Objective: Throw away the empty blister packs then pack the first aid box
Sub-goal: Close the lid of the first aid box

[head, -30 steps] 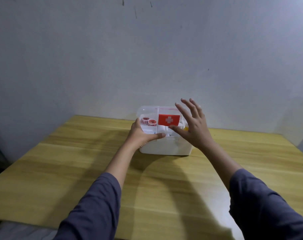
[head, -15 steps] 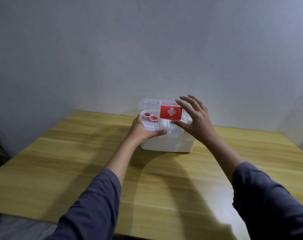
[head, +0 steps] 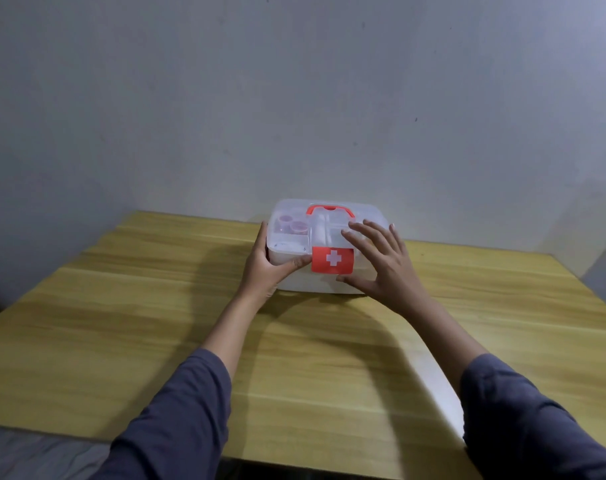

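The white first aid box [head: 296,284] stands at the far middle of the wooden table [head: 156,323]. Its clear lid [head: 291,209] lies down flat over the box, with an orange handle [head: 329,209] on top and a red latch with a white cross [head: 332,259] hanging down the front. Small round containers show dimly through the lid on the left. My left hand [head: 270,265] grips the box's left front corner, thumb across the front. My right hand [head: 381,261] rests spread on the lid's right side, thumb against the front wall. No blister packs are in view.
A plain grey wall [head: 294,98] rises just behind the box. The table's near edge runs across the bottom, with a grey surface [head: 35,455] below it at the left. Both my sleeves are dark blue-grey.
The lid has swung down from upright to flat over the box, and the red latch now hangs on the front. My right hand followed it down onto the lid. My left hand stayed on the corner.
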`<state>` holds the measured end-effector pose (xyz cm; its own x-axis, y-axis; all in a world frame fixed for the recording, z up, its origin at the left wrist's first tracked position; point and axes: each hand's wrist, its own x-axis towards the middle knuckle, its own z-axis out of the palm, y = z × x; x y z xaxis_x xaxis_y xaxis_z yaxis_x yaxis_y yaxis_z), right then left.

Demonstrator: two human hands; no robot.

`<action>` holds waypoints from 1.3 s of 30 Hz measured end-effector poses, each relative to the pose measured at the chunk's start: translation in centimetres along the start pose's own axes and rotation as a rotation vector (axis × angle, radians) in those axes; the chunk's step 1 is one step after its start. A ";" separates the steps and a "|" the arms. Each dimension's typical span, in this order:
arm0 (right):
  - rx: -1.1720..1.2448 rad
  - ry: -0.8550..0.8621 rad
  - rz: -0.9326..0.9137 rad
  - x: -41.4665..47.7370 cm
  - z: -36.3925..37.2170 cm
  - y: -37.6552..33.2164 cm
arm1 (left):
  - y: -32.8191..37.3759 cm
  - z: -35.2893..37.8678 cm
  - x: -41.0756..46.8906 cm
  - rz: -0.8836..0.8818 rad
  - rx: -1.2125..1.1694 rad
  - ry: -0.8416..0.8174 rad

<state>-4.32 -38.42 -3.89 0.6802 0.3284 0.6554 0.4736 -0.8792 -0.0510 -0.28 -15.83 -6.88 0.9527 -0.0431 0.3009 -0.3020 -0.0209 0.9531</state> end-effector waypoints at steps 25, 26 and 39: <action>0.051 0.098 0.181 0.4 1.3 -1.5 | 0.0 0.6 -1.0 0.002 0.036 -0.037; 0.056 0.101 0.182 0.4 1.3 -1.5 | 0.0 0.7 -0.9 -0.004 0.024 -0.031; 0.215 0.071 0.281 1.3 -0.3 -1.6 | 1.0 0.1 -0.7 -0.036 0.016 -0.054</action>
<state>-4.37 -36.64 -2.66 0.7636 0.0522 0.6436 0.3855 -0.8365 -0.3896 -1.29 -15.91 -6.16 0.9599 -0.0959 0.2633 -0.2680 -0.0396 0.9626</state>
